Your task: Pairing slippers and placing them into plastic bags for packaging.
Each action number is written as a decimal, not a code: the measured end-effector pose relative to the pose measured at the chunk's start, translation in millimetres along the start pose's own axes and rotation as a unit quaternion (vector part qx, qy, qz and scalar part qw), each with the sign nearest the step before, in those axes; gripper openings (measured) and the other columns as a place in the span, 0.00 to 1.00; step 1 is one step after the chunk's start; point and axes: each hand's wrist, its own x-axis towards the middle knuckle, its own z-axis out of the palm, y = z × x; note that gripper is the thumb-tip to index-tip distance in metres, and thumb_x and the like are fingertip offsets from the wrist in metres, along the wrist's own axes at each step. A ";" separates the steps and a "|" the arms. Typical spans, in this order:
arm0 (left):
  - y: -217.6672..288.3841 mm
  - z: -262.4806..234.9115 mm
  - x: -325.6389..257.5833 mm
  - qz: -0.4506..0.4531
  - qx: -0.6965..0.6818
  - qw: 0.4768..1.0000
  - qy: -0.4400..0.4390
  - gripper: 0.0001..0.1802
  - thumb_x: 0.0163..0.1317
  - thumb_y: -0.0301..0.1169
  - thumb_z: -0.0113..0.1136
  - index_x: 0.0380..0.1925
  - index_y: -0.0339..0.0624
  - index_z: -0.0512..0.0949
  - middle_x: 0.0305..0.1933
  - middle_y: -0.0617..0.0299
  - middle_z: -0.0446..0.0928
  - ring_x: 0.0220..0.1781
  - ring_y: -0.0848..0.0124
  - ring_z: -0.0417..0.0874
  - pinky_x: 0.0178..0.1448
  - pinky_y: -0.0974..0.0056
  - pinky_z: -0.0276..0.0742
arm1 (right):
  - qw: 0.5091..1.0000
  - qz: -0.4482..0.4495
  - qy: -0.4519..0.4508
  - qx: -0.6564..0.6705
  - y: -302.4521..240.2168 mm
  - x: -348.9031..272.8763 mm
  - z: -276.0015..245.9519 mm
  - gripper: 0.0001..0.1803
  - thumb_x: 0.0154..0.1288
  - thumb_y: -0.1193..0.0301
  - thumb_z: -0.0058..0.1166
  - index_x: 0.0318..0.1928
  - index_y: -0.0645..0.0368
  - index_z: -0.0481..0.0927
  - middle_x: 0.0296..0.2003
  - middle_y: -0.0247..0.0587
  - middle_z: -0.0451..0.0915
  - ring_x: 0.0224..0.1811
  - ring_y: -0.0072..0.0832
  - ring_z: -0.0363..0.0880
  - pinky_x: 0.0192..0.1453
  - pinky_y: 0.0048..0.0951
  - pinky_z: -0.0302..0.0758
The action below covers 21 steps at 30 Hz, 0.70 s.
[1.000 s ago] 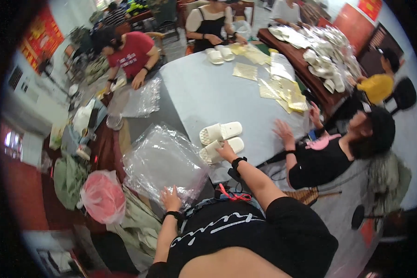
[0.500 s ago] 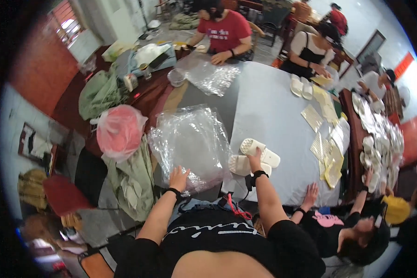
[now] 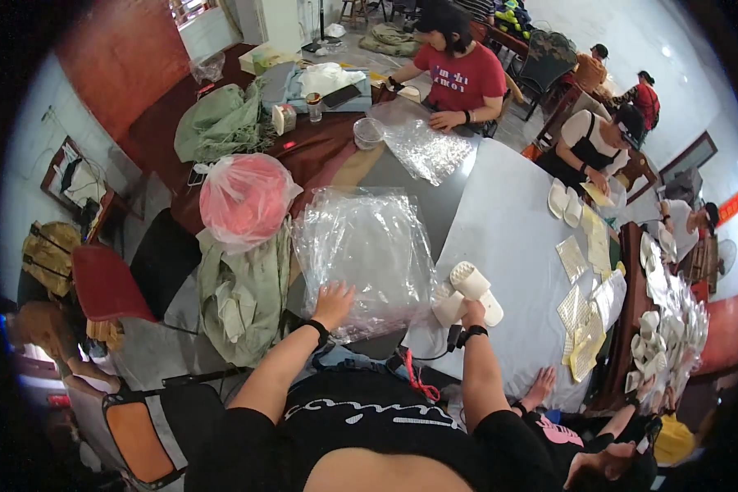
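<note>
A stack of clear plastic bags (image 3: 369, 254) lies on the table in front of me. My left hand (image 3: 334, 305) rests on its near left part, fingers spread. To the right of the bags sits a pair of cream-white slide slippers, one (image 3: 469, 280) partly over the other (image 3: 446, 307). My right hand (image 3: 474, 314) has its fingers closed at the near side of the pair; the fingertips are partly hidden. Each wrist wears a black band.
Left are a pink bundle in clear plastic (image 3: 242, 201) and a green cloth sack (image 3: 246, 307). Yellowish textured sheets (image 3: 584, 328) and slippers (image 3: 564, 202) lie right, beside a rack of white slippers (image 3: 664, 328). Co-workers sit across (image 3: 466, 78) and at right; a co-worker's hand (image 3: 541, 389) touches the table.
The whole view has shifted, so the table appears further right and tilted. My left hand sits slightly further onto the bags. My right hand stays at the slippers.
</note>
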 end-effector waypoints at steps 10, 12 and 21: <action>21.5 -37.6 43.8 -0.010 -0.094 0.995 0.036 0.24 0.65 0.40 0.39 0.61 0.48 0.62 0.62 0.48 0.62 0.61 0.46 0.62 0.60 0.42 0.55 | 0.986 -0.067 -0.109 -0.105 -79.7 -143.3 27.4 0.21 0.63 0.60 0.49 0.43 0.69 0.75 0.35 0.44 0.78 0.34 0.31 0.79 0.37 0.31 0.76; 31.2 -43.2 46.7 -0.011 -0.123 0.992 0.039 0.25 0.66 0.41 0.38 0.62 0.49 0.60 0.63 0.48 0.61 0.62 0.45 0.61 0.62 0.41 0.53 | 0.971 -0.019 -0.168 -0.168 -78.5 -169.4 43.9 0.19 0.61 0.62 0.51 0.36 0.70 0.77 0.28 0.41 0.79 0.25 0.26 0.78 0.28 0.27 0.74; 49.8 -66.4 25.9 0.163 -0.032 0.984 0.069 0.31 0.61 0.35 0.43 0.66 0.52 0.53 0.68 0.49 0.51 0.65 0.41 0.55 0.61 0.33 0.49 | 0.980 0.013 -0.195 0.039 -4.2 -170.9 105.8 0.17 0.64 0.65 0.43 0.47 0.65 0.72 0.37 0.40 0.78 0.39 0.30 0.78 0.43 0.31 0.76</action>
